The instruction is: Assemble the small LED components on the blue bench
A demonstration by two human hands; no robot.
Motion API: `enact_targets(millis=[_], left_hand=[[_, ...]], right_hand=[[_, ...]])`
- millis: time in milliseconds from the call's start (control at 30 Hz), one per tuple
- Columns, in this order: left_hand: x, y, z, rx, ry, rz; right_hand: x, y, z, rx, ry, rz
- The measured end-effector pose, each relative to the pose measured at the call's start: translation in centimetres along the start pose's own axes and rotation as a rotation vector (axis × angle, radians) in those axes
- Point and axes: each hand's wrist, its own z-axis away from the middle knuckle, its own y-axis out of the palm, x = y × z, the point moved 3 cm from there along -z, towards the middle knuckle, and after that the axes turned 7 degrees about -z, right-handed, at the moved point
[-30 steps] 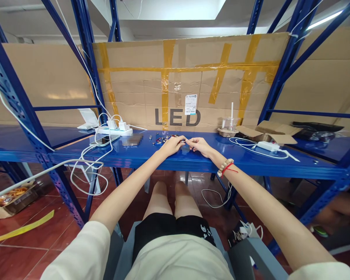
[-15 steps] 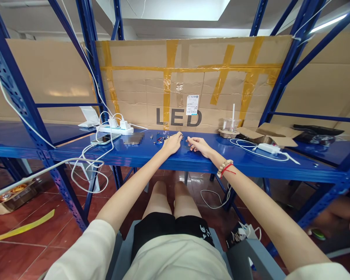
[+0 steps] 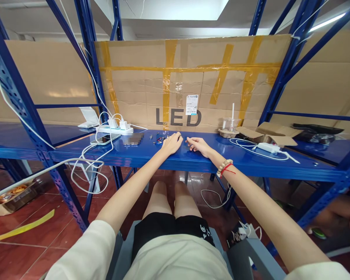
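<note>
My left hand point(image 3: 172, 143) rests over the blue tabletop point(image 3: 177, 165), its fingers curled inward; whatever lies in them, if anything, is too small to make out. Just right of it, a narrow gap apart, my right hand point(image 3: 198, 145) lies on its side with thumb and fingers bent together. What those fingertips hold is also unclear. Beside my left hand sits a small cluster of metal and blue bits point(image 3: 158, 142), partly covered by the hand. A blurred dark flat object point(image 3: 133, 139) lies farther left.
A white power strip point(image 3: 116, 130) with plugs, a phone point(image 3: 105, 139) and looped white cables occupy the left side. To the right are a clear cup with a straw point(image 3: 230, 125), an open cardboard box point(image 3: 270, 134) and a white adapter point(image 3: 268, 147). Cardboard point(image 3: 134, 89) stands behind.
My left hand's fingers have shifted very slightly. My right hand stays in nearly the same pose, and the objects on the table have not moved.
</note>
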Motion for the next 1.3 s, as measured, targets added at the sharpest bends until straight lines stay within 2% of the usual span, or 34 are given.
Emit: enact_targets(millis=[733, 1000, 1300], left_hand=[[-0.07, 0.08, -0.12, -0.010, 0.053, -0.044], [-0.10, 0.05, -0.07, 0.011, 0.041, -0.012], [-0.05, -0.15, -0.08, -0.019, 0.005, -0.006]], right_hand=[[-0.13, 0.01, -0.13, 0.000, 0.002, 0.005], [-0.18, -0.03, -0.22, 0.007, -0.007, 0.006], [-0.02, 0.08, 0.01, 0.003, 0.003, -0.001]])
